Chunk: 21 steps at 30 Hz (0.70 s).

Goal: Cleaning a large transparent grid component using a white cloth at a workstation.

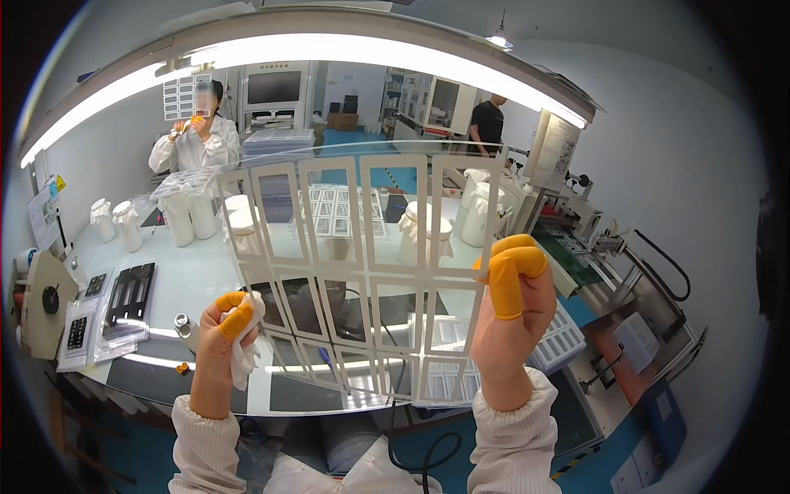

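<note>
A large clear sheet [366,274] printed with rows of white rectangular frames stands upright before me, and the bench shows through it. My right hand [520,292], with orange finger cots on its fingers, is closed on the sheet's right edge. At the lower left edge, my left hand [222,333] pinches a crumpled white cloth [245,356]. Orange cots cover fingers of this hand too. The cloth is beside the sheet's edge; whether these fingers also grip the sheet, I cannot tell.
Several white cloth-topped containers [127,226] stand on the glass-topped bench [156,317]. Black panels [130,298] lie at the left, and a stack of printed sheets [559,337] at the right. A co-worker [216,144] holds another sheet across the bench. A bright lamp [329,48] spans overhead.
</note>
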Motion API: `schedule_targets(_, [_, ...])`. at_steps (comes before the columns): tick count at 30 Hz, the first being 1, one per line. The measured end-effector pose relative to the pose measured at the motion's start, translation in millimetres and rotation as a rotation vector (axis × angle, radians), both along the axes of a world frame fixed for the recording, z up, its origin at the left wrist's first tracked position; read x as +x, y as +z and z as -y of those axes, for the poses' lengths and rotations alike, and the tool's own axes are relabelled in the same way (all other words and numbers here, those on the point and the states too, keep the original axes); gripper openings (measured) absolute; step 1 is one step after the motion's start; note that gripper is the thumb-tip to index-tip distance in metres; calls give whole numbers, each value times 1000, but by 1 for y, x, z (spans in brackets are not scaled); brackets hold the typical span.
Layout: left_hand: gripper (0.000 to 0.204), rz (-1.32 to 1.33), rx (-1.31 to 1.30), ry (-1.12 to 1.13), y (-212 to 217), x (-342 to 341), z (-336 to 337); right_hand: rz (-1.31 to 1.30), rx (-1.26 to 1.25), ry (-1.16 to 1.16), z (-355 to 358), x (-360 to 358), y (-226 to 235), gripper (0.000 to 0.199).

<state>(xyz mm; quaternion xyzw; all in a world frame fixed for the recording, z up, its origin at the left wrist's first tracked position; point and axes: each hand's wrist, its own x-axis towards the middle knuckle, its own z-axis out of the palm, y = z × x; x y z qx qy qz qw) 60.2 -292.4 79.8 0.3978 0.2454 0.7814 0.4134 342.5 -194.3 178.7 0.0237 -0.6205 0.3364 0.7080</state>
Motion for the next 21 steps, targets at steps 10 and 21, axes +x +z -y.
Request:
schedule_targets(10, [24, -1230, 186, 823, 11, 87, 2, -102, 24, -178, -30, -25, 12, 9])
schedule_targets(21, [26, -1358, 33, 1162, -37, 82, -62, -9, 71, -559, -31, -90, -8, 10])
